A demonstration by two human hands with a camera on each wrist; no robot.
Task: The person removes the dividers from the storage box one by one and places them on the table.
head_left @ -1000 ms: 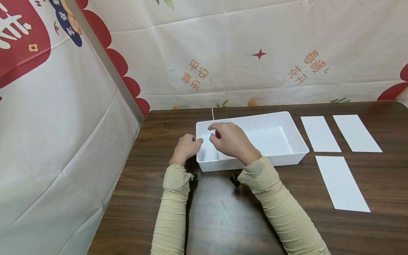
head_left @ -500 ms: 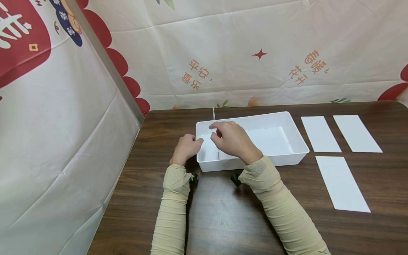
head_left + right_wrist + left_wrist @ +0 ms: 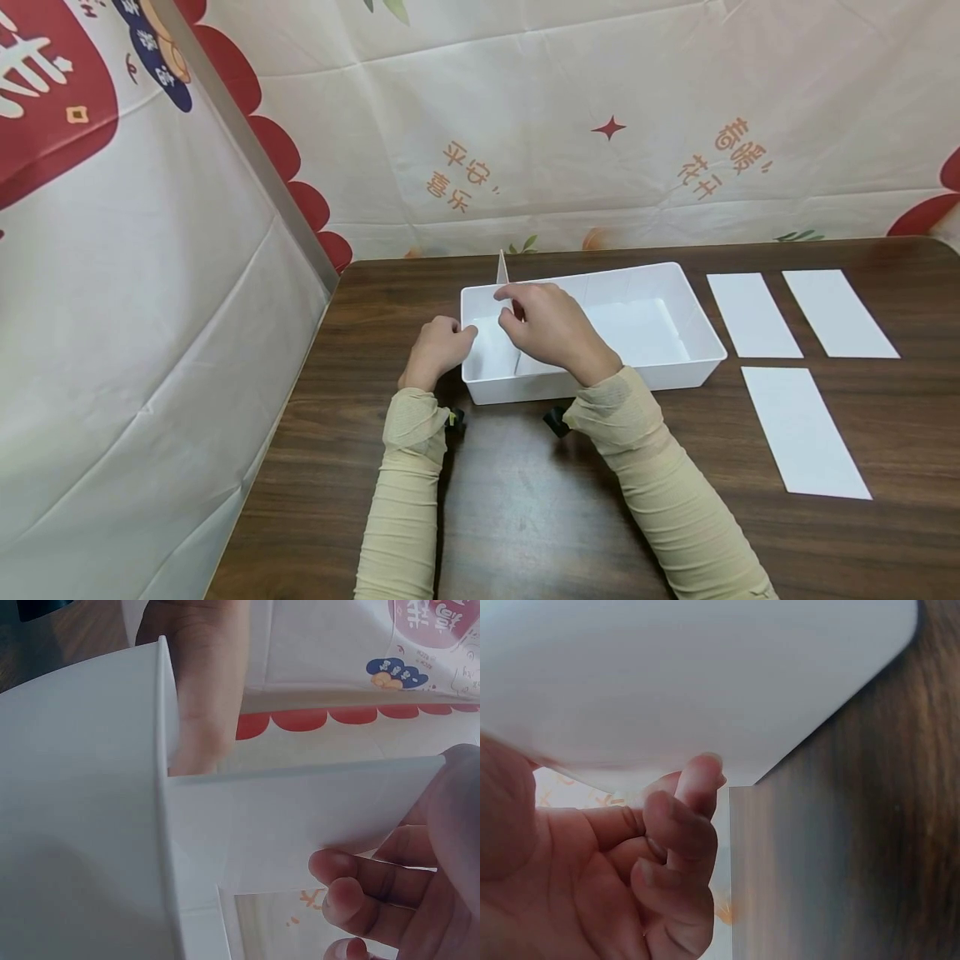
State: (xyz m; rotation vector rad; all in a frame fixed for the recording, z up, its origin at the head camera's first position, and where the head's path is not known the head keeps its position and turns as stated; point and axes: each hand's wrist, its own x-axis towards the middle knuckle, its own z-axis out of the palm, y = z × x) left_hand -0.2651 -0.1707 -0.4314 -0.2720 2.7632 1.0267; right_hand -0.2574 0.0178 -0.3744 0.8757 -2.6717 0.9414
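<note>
On my far left a printed cloth backdrop (image 3: 135,275) hangs along the left edge of the tabletop (image 3: 510,500), and the same cloth runs behind the far edge. My left hand (image 3: 437,348) comes first: it rests against the outside of the left end wall of the white tray (image 3: 701,333), fingers curled, with fingertips (image 3: 697,784) touching the wall just under the rim; the left wrist view shows them pressing the white plastic rather than wrapping it. The tray itself sits toward the far edge of the tabletop, roughly midway along it, long side facing me. Just right of that end wall my right hand (image 3: 551,329) is inside the tray's left part, thumb and fingers pinched on a thin white divider sheet (image 3: 503,268). The sheet stands on edge across the tray, its top corner poking above the far rim, and it lies directly under and in front of that hand. In the right wrist view the divider sheet (image 3: 300,817) meets the tray wall (image 3: 82,825) squarely. Farther right, near the right edge of the tabletop, three white sheets (image 3: 806,429) lie flat: two side by side toward the far edge, one nearer me, well apart from both hands.
</note>
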